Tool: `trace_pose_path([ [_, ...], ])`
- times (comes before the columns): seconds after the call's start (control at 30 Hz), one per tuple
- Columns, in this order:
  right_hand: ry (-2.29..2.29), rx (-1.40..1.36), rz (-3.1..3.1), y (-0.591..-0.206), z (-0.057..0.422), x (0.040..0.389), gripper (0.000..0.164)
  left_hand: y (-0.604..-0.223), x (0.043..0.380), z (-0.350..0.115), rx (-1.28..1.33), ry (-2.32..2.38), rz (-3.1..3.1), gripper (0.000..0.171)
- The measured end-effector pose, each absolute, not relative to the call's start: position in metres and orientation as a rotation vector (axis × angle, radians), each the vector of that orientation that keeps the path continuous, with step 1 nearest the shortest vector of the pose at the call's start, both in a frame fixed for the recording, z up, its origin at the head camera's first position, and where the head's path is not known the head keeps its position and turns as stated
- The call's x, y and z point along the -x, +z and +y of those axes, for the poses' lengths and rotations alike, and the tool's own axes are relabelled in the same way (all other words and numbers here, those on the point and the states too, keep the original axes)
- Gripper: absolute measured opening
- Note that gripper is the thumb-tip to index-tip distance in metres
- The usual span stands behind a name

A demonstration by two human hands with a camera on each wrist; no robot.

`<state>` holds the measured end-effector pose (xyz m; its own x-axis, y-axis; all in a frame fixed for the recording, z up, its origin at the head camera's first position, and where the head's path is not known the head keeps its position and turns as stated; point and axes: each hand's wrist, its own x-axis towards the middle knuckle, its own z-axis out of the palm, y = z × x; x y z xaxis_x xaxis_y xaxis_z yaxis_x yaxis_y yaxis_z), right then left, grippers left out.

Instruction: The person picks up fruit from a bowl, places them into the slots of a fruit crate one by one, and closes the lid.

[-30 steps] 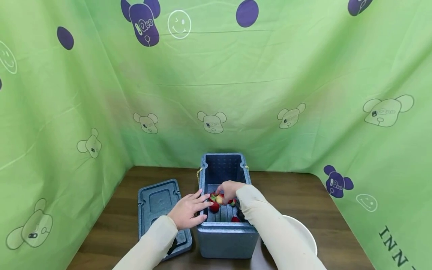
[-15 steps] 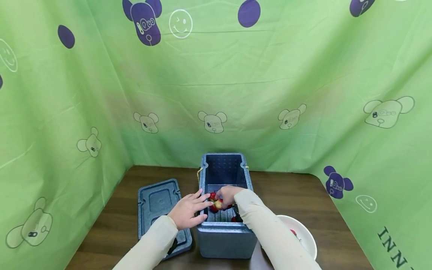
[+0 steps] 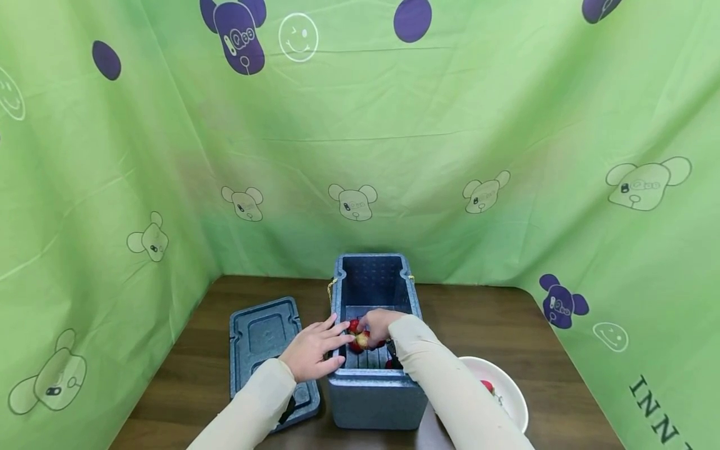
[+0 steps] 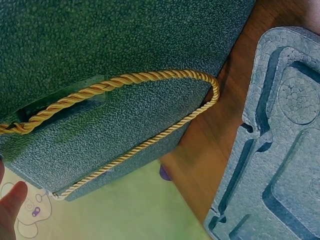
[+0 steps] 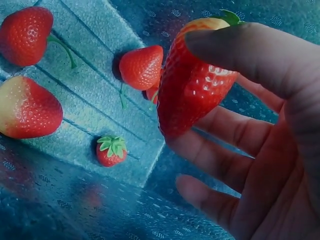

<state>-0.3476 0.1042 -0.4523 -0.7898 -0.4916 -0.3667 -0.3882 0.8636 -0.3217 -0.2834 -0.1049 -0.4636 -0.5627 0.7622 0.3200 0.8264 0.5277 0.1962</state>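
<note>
In the right wrist view my right hand point(image 5: 260, 105) pinches a large red strawberry point(image 5: 197, 82) with a pale yellowish top between thumb and fingers. In the head view this hand reaches down inside a blue-grey foam box point(image 3: 378, 400). On the box's grooved floor lie several other strawberries, among them a round red strawberry point(image 5: 30, 37), a yellow-and-red strawberry point(image 5: 32, 107) and a small strawberry with a leafy cap point(image 5: 111, 151). My left hand point(image 3: 315, 351) rests on the left rim of the box, its fingers spread.
The foam lid point(image 3: 264, 331) lies on the wooden table point(image 3: 191, 375), left of the box. A twisted yellow cord point(image 4: 150, 76) loops from the box's side. At the right, partly behind my sleeve, is a white dish point(image 3: 514, 406) with a red strawberry point(image 3: 487, 385) in it.
My right hand has shifted slightly left and toward the near end inside the box. The right forearm has moved left, uncovering the strawberry in the dish. My left hand has stayed put.
</note>
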Motion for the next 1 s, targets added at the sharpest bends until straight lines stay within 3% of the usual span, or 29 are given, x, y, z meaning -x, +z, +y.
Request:
trace_pose_path([
  [0.23, -0.259, 0.713, 2.617, -0.438, 0.1, 0.343, 0.035, -0.464, 0.282, -0.105, 1.346, -0.501, -2.583, 0.041],
  [0.53, -0.408, 0.748, 2.593, -0.407, 0.105, 0.343, 0.044, -0.463, 0.282, -0.106, 1.334, -0.506, -2.626, 0.043],
  [0.77, -0.578, 0.793, 2.586, -0.379, 0.14, 0.339, 0.042, -0.46, 0.28, -0.105, 1.322, -0.514, -2.676, 0.044],
  [1.0, -0.873, 0.737, 2.531, -0.376, 0.198, 0.334, 0.041, -0.459, 0.279, -0.104, 1.314, -0.527, -2.679, 0.043],
])
